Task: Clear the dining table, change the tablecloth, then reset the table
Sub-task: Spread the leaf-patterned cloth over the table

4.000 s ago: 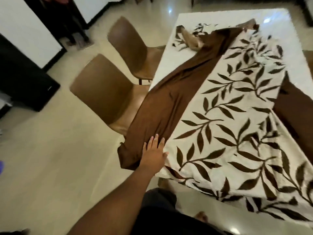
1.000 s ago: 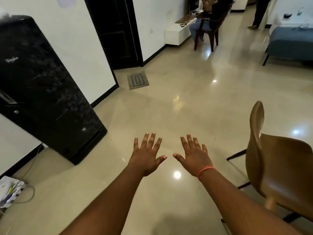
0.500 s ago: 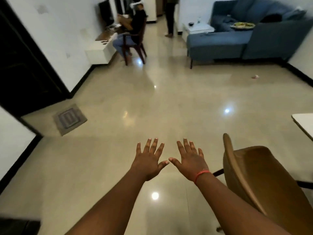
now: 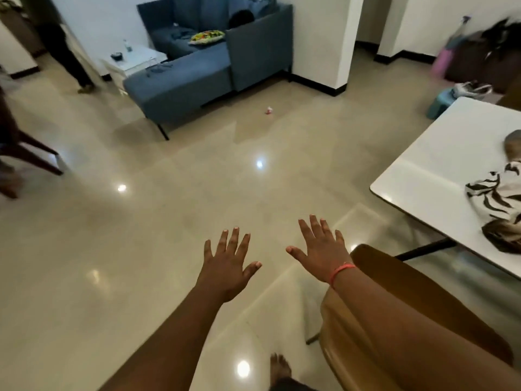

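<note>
My left hand and right hand hung over the floor, fingers spread, holding nothing; the leaf-print tablecloth lay bunched on the white dining table at three o'clock.

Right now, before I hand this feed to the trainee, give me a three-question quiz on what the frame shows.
1. True or false: the left hand and the right hand are both spread flat, holding nothing.
2. Multiple choice: the leaf-print cloth lies A) bunched on the white table; B) on the floor; C) draped on the blue sofa.
3. Fill in: the brown chair is under the ____ forearm.

Key: 1 true. 2 A. 3 right.
</note>
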